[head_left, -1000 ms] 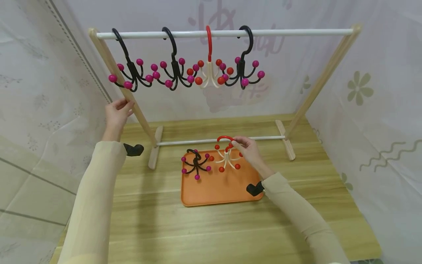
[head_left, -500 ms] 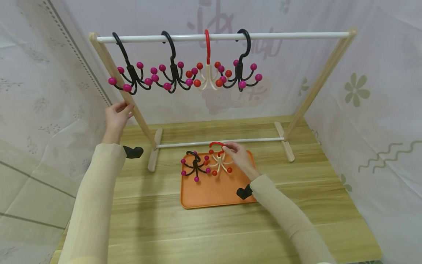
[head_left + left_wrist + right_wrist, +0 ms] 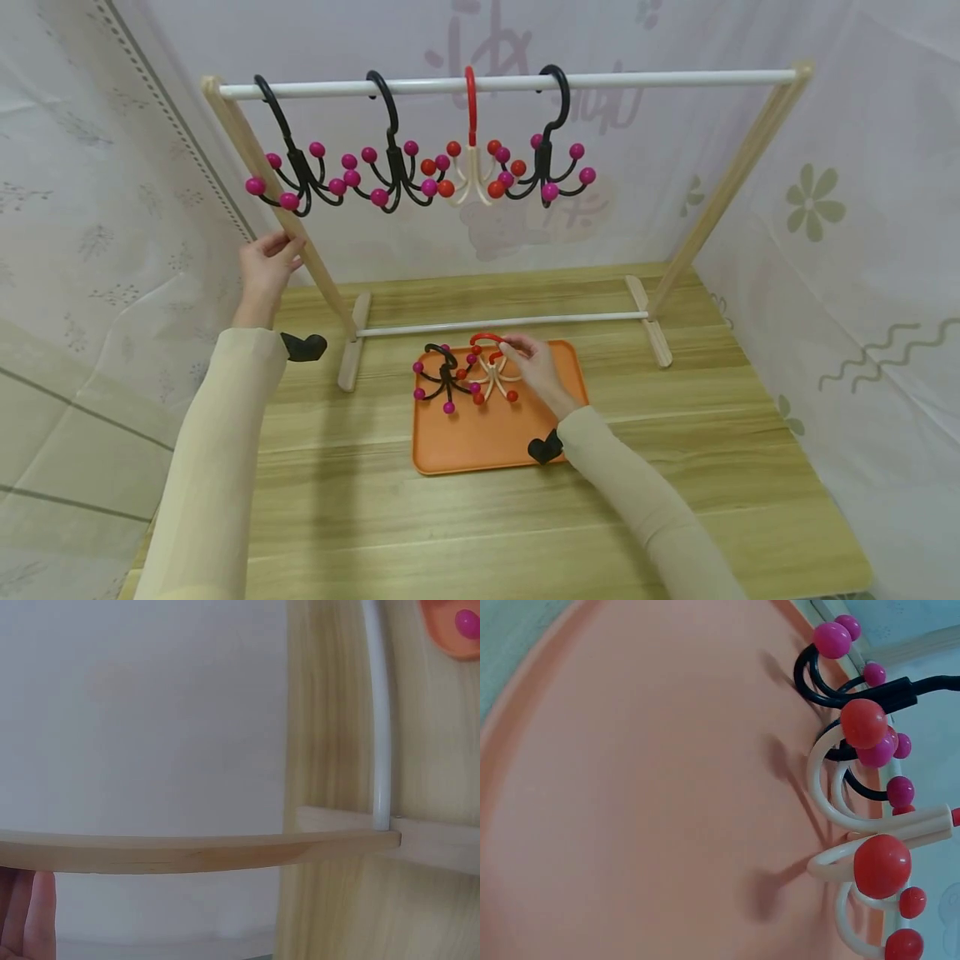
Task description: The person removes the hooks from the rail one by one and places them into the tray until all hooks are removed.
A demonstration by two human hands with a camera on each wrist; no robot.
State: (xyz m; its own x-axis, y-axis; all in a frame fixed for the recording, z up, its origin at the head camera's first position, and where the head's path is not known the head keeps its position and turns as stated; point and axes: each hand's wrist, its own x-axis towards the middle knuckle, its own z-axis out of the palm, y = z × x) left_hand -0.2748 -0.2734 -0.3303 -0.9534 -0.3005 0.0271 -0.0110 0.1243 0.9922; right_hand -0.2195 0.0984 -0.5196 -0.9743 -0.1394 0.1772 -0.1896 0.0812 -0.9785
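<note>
In the head view, my right hand (image 3: pixel 536 371) pinches the red hook of a cream octopus hanger (image 3: pixel 492 375) with red balls. That hanger is low over the orange tray (image 3: pixel 480 454), its arms overlapping those of a black octopus hanger (image 3: pixel 446 379) with magenta balls. The right wrist view shows the cream hanger (image 3: pixel 922 827) close beside the black hanger (image 3: pixel 889 696), its shadow falling on the tray; whether it touches the tray I cannot tell. My left hand (image 3: pixel 266 262) holds the left wooden post (image 3: pixel 318 258) of the rack; fingers (image 3: pixel 41 915) meet that post in the left wrist view.
A white top rail (image 3: pixel 675 80) carries several hanging octopus hangers, black ones and one red-hooked cream hanger (image 3: pixel 472 167). Behind the tray runs a lower white rail (image 3: pixel 525 321). The right post (image 3: pixel 731 183) stands on the wooden table (image 3: pixel 712 467), and patterned curtains surround it.
My right hand has moved left and lower with the cream hanger, bringing it against or over the black hanger's side. My left hand has stayed at the post.
</note>
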